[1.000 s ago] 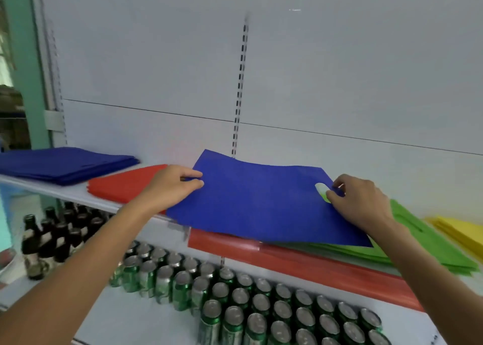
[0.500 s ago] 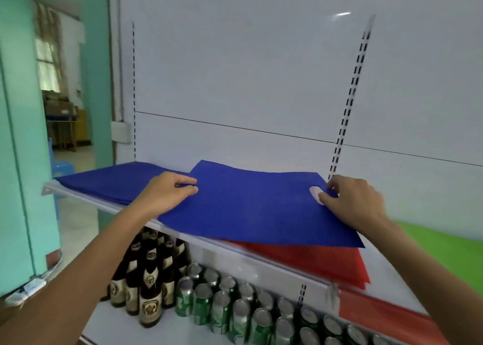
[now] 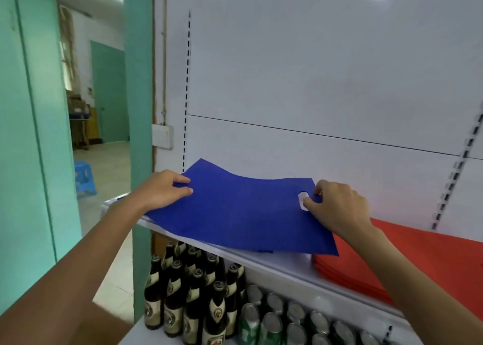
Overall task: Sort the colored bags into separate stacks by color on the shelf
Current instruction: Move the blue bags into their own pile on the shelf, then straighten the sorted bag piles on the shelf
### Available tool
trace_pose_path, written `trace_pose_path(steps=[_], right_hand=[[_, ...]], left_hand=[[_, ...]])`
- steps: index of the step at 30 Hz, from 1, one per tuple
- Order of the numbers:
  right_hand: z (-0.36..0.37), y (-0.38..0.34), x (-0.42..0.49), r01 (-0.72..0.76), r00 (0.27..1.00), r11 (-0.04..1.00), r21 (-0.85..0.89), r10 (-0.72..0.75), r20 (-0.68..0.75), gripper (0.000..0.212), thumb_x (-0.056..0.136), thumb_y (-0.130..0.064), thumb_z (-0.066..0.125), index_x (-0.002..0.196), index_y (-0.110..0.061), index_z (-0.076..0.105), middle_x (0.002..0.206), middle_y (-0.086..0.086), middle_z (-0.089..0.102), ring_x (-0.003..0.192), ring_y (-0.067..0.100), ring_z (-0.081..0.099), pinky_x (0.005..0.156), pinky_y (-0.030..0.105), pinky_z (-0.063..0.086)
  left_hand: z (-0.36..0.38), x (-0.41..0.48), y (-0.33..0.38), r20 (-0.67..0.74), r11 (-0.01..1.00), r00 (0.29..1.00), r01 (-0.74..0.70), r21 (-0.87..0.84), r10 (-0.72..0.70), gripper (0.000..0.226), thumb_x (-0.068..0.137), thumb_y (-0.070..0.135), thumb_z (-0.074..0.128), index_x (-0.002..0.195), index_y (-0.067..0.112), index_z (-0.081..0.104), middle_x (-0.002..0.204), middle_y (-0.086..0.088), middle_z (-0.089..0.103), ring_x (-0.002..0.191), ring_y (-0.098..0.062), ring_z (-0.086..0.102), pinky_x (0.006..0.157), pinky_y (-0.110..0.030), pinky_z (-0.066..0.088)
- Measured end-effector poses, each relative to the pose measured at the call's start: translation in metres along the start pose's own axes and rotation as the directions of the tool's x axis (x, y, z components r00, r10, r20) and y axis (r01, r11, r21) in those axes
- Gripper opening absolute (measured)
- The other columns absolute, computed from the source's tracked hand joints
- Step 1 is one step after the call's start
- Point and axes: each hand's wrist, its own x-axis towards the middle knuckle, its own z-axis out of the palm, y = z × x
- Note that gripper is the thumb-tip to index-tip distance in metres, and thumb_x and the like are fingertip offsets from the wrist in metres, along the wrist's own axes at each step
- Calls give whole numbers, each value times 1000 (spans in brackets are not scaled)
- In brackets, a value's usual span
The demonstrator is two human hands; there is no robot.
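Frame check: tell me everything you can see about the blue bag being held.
The blue bag is a flat, thin, matte sheet, like non-woven fabric, roughly rectangular with an oval handle cut-out near its right end. It is held nearly level over the left end of the shelf, slightly bowed, its far left corner raised. The left hand pinches its left edge; the right hand grips it at the cut-out. Its front right corner overlaps the red stack in this view.

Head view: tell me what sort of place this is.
Probably a small shop or its stockroom: a white slotted display shelf, brown beer bottles and green drink cans lined up beneath it, and a stack of red bags on it.
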Motion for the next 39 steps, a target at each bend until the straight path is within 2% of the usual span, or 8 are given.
trace_pose_path(steps=[9,13,16,21,24,29,35,39], right_hand=[[45,-81,17,-10,986,1000,0,10,165,26,90,-35,49,98,-11,55,91,4,56,78,24,50,65,29,39],[57,-86,20,-44,977,999,-19,47,209,20,89,-30,50,83,-11,49,84,3,52,73,23,49,62,29,37],[64,-86,18,-68,967,998,-19,70,244,27,89,-33,51,74,-13,42,84,4,52,72,23,50,61,28,36],[57,-84,16,-96,955,994,59,76,285,42,91,-49,47,104,-11,56,104,4,60,92,25,58,70,30,41],[37,-67,20,-125,973,987,103,102,206,40,91,-44,48,114,-13,57,116,2,60,103,26,57,76,32,40],[4,-4,9,-161,975,975,154,134,175,36,86,-32,56,120,-19,57,124,1,60,110,22,56,91,32,45],[-54,106,-33,-240,969,962,133,230,86,37,84,-34,59,120,-22,57,119,-3,62,107,19,57,91,34,46],[-96,198,-71,-272,962,958,85,271,29,36,84,-31,59,119,-23,58,116,-5,63,106,20,58,88,32,45]], left_hand=[[-28,50,-86,114,982,992,28,189,-51,41,94,28,50,134,19,49,143,-1,43,131,-20,38,107,-31,29],[-18,65,-99,166,974,985,7,228,-46,43,94,29,51,135,19,47,144,-2,42,132,-20,38,107,-31,28],[-12,73,-107,172,979,985,-8,204,-28,45,92,30,54,136,21,46,145,-2,41,132,-21,39,106,-30,29],[-13,81,-103,132,937,991,-14,350,-35,57,90,40,55,141,24,37,145,-7,41,129,-24,42,104,-33,37],[-13,82,-78,60,918,998,-46,395,24,56,89,45,54,140,26,40,141,-7,44,126,-25,44,100,-35,40],[15,63,-9,42,951,976,-216,222,212,49,90,37,55,136,25,46,141,-2,46,129,-23,42,105,-34,36],[78,11,103,69,921,919,-390,-4,389,39,87,32,60,126,27,56,136,6,51,125,-15,46,101,-28,36],[127,-36,187,23,888,889,-456,-57,458,39,86,33,63,124,25,58,131,3,55,120,-15,51,97,-25,36]])
